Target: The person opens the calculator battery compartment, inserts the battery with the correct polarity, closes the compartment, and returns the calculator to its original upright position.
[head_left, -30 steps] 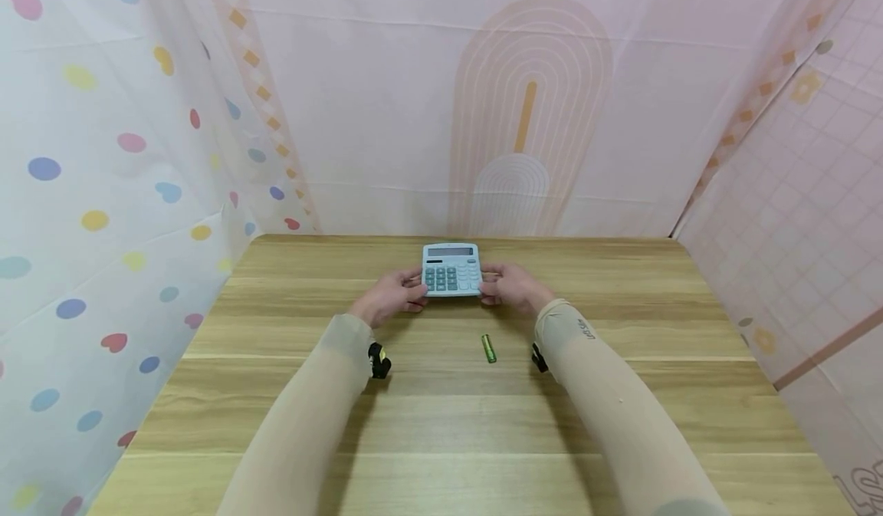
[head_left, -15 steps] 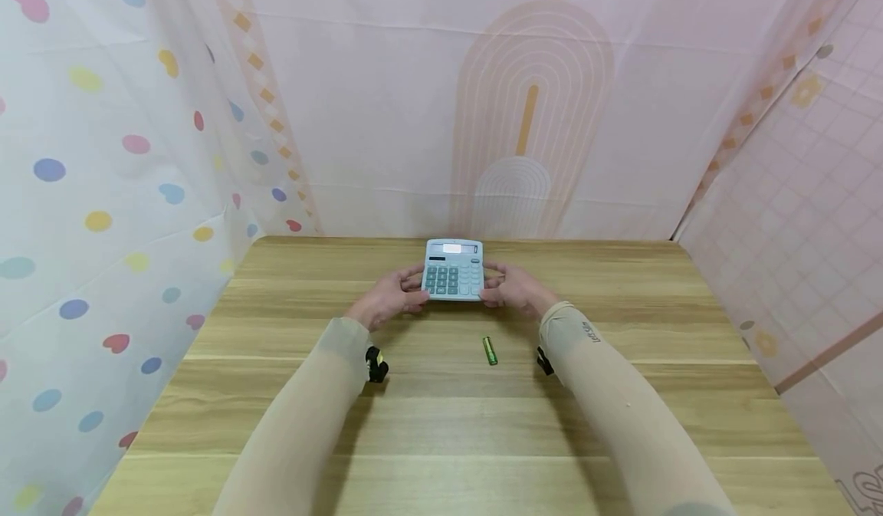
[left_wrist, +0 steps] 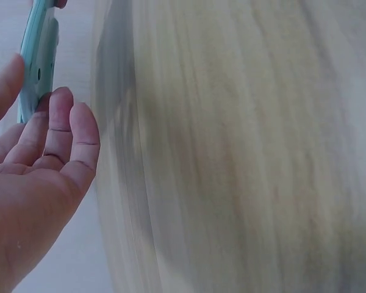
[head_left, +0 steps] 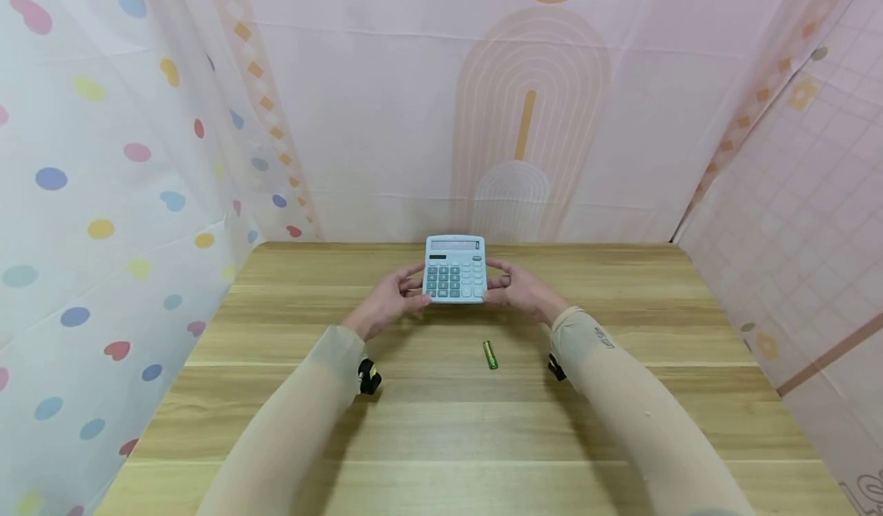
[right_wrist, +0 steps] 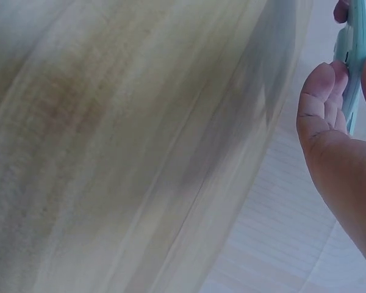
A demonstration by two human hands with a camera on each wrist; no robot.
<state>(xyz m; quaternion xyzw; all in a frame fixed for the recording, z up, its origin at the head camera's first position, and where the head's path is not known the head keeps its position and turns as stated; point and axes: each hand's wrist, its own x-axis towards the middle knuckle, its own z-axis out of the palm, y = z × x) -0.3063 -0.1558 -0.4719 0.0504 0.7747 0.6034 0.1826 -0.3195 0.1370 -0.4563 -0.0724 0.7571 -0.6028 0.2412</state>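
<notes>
A pale blue calculator (head_left: 455,269) with grey and light keys is held up over the table, its face turned toward the head camera and a 0 on its display. My left hand (head_left: 390,298) grips its left edge, thumb on the front and fingers behind. On the opposite edge my right hand (head_left: 524,292) holds it the same way. Both wrist views show the calculator (left_wrist: 39,58) edge-on between thumb and fingers, raised off the wood. Nearer to me a green battery (head_left: 490,355) lies on the table between the forearms.
The wood-grain table (head_left: 441,424) ends at a patterned cloth backdrop (head_left: 386,117) just behind the calculator. Cloth also hangs at the left and right sides. A black wrist mount (head_left: 369,378) sits under the left sleeve.
The calculator has risen slightly and tilted more upright toward the head camera, with both hands still gripping it. The battery has stayed on the table.
</notes>
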